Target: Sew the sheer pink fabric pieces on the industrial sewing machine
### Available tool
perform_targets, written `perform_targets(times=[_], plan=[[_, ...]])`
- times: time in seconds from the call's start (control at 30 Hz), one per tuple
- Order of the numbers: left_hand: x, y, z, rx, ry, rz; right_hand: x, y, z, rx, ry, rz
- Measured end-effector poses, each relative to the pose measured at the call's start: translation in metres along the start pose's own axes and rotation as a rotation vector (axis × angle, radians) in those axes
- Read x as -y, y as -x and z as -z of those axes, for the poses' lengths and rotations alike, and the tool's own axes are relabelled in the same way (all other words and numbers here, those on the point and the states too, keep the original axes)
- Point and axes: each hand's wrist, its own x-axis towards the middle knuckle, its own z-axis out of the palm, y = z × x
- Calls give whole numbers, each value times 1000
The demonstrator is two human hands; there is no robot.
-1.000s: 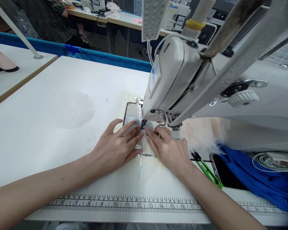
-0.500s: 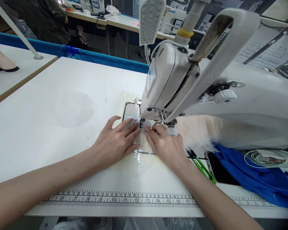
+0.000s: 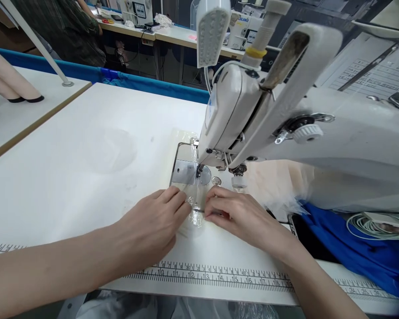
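A white sewing machine (image 3: 232, 106) stands over the white table, its needle and presser foot (image 3: 199, 170) above a metal needle plate (image 3: 185, 172). My left hand (image 3: 161, 215) is closed, its fingers curled just in front of the plate; whatever it holds is too small to make out. To its right my right hand (image 3: 234, 212) is pinched, with fingertips near the plate's front edge; what lies between them cannot be made out. Between the hands, clear tape (image 3: 195, 217) runs down the table. Pale sheer fabric (image 3: 275, 181) lies under the machine arm.
Blue cloth (image 3: 355, 248), a coiled pale cable (image 3: 375, 226) and a dark phone (image 3: 310, 239) lie at the right. A printed ruler (image 3: 206, 277) runs along the front edge. Beige rolls (image 3: 15, 82) rest at far left. A person (image 3: 60, 31) is behind.
Both hands have drawn back from the presser foot toward the front edge, uncovering the needle plate. The left fingers have curled in. The view has shifted slightly, and the green snips are now hidden.
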Motion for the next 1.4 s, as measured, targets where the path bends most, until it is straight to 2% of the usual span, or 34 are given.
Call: perform_targets(times=[0.07, 0.13, 0.23, 0.33, 0.4, 0.47, 0.53, 0.6, 0.67, 0.77, 0.9, 1.03, 1.17, 1.23, 1.3, 1.4], plan=[[4, -7, -12, -93, -120, -9, 0, 0, -1, -39, -67, -39], [10, -15, -19, -147, -107, -21, 1, 0, -2, -76, -136, -87], [21, -26, -18, -135, 194, 15, 3, 1, -2, -122, -142, -71], [27, -32, -5, -115, 435, 111, 3, 0, -5, -153, -42, -2], [30, -35, 4, -116, 519, 143, 2, -2, -9, -252, 37, -12], [33, -39, 11, -113, 572, 124, -1, -4, -13, -414, 97, -47], [38, -44, 15, -72, 540, 89, -3, -7, -16, -556, 125, -60], [44, -49, 14, -26, 480, 97, -5, -10, -18, -625, 123, -51], [49, -53, 13, 1, 473, 106, -6, -13, -19, -651, 109, -61], [53, -54, 12, 13, 577, 77, -7, -15, -19, -667, 127, -90], [54, -49, 13, -2, 659, 45, -7, -13, -20, -630, 162, -55], [48, -36, 3, -88, 490, -76, -3, -6, -22, -522, 184, 30], [35, -21, -16, -335, 26, -282, 4, -1, -24, -466, 382, 149], [30, -15, -22, -418, -142, -307, 7, 0, -26, -483, 436, 186], [26, -10, -26, -431, -231, -283, 8, 1, -28, -476, 439, 201], [25, -5, -29, -371, -282, -257, 8, 0, -29, -467, 435, 201]])
